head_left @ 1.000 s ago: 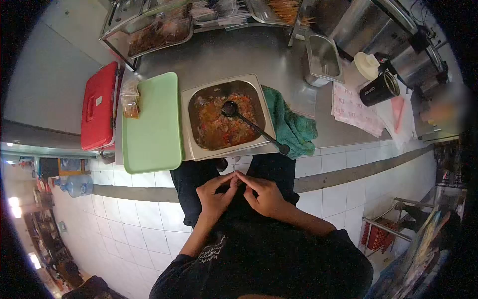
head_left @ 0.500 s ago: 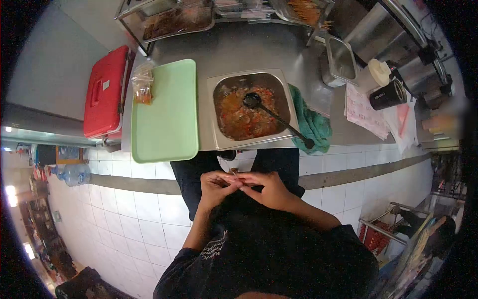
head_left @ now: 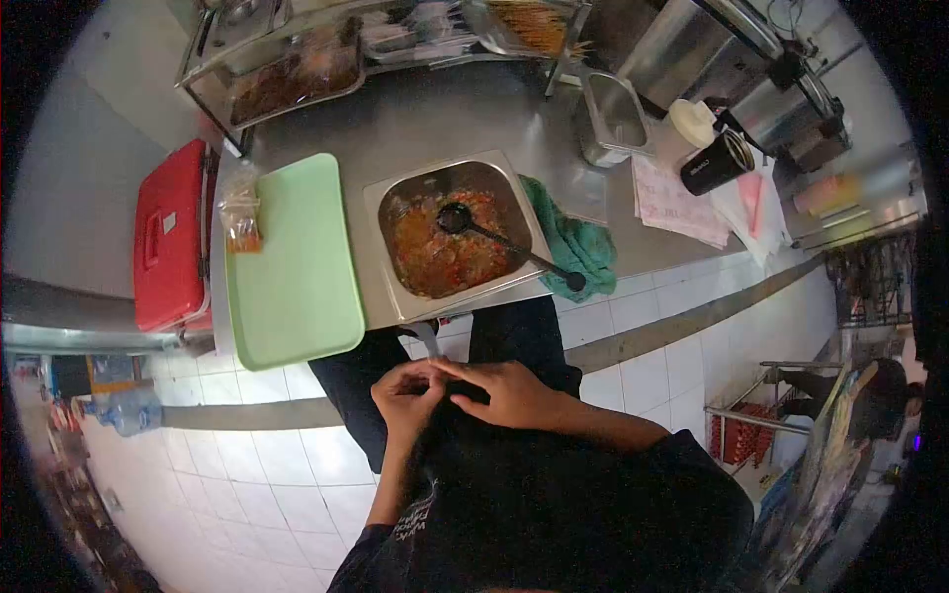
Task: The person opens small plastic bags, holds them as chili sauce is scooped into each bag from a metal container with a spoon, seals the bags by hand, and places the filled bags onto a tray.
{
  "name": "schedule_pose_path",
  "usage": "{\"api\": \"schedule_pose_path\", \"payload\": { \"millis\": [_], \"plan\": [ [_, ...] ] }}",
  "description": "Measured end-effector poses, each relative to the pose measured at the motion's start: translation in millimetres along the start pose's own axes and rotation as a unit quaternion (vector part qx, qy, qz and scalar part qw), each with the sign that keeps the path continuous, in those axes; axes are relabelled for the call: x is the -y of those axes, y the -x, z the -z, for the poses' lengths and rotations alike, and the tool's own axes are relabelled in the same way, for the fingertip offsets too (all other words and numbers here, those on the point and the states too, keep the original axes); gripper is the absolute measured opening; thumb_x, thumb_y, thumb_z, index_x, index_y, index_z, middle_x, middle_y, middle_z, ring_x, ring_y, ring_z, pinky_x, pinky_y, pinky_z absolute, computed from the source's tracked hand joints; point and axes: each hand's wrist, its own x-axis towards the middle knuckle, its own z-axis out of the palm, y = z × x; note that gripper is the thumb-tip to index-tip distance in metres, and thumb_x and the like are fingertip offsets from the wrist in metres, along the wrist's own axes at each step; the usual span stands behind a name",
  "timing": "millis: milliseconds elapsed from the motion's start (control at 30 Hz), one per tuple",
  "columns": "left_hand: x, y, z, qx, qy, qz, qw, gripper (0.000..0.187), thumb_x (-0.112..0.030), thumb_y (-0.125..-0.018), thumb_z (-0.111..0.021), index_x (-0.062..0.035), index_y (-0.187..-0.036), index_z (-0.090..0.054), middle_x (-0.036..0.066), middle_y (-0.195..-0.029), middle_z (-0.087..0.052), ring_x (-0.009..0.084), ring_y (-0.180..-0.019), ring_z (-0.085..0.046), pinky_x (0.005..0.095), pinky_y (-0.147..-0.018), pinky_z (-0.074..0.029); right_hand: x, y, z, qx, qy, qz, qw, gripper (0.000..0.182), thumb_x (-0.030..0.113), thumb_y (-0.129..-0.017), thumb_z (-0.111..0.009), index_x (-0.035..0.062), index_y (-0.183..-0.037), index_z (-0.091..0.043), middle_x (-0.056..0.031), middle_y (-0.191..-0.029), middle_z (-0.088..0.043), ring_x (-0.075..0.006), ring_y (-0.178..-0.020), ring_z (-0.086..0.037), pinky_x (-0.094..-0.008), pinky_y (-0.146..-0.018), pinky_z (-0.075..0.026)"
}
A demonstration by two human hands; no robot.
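Note:
My left hand [head_left: 405, 393] and my right hand [head_left: 509, 393] meet in front of my dark shirt, below the counter's front edge. The left fingers are curled into a pinch; what they hold, if anything, I cannot make out. The right fingers stretch across to the left fingertips, with the thumb apart. A pale grey strip [head_left: 429, 339] shows just beyond the fingertips. Ahead of the hands, a steel pan [head_left: 372, 198] holds a chunky red-orange sauce [head_left: 425, 259]. A black ladle [head_left: 514, 247] lies in it, its handle over the right rim.
Left of the pan lies a green tray [head_left: 297, 287] with a small plastic bag of orange food [head_left: 242, 222]. A red case [head_left: 168, 237] stands farther left. A green cloth [head_left: 573, 247], steel container [head_left: 613, 114], printed papers [head_left: 667, 203] and black cup [head_left: 717, 163] are to the right.
The view has turned and shifted, so the counter things sit lower on the left. My right thumb has moved apart from the left hand; the fingertips stay together.

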Motion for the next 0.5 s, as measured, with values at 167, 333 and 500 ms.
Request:
{"api": "schedule_pose_path", "payload": {
  "millis": [167, 333, 500],
  "plan": [
    [16.7, 0.8, 11.7, 0.065, 0.112, 0.003, 0.992, 0.007, 0.003, -0.084, -0.073, 0.0021, -0.090, -0.071, 0.007, -0.084, -0.072, 0.0098, -0.076, -0.067, 0.0248, -0.069, -0.056, -23.1, 28.7, 100.2, -0.202, 0.011, -0.115, 0.973, 0.014, 0.022, -0.087, -0.072, 0.0141, -0.098, -0.076, -0.0060, -0.090, -0.076, -0.0216, -0.079, -0.073, -0.0337, -0.075, -0.057],
    [20.8, -2.6, 0.5, 0.124, 0.116, 0.012, 0.985, 0.008, 0.003, -0.085, -0.073, 0.0022, -0.093, -0.071, 0.007, -0.086, -0.071, 0.0107, -0.076, -0.068, 0.0251, -0.069, -0.056, -110.6, 7.5, 198.3, -0.437, 0.241, -0.121, 0.858, 0.026, 0.022, -0.088, -0.071, 0.0123, -0.112, -0.070, -0.0105, -0.100, -0.071, -0.0267, -0.081, -0.070, -0.0375, -0.071, -0.056],
    [-3.1, 0.4, -12.4, 0.144, -0.015, 0.030, 0.989, 0.009, 0.000, -0.086, -0.074, 0.0025, -0.095, -0.072, 0.004, -0.086, -0.071, 0.0097, -0.077, -0.067, 0.0250, -0.070, -0.057, -165.6, -13.9, 193.1, -0.281, 0.342, -0.186, 0.877, 0.023, 0.034, -0.089, -0.068, 0.0137, -0.097, -0.073, -0.0117, -0.094, -0.068, -0.0335, -0.079, -0.067, -0.0468, -0.071, -0.055]
  ]
}}
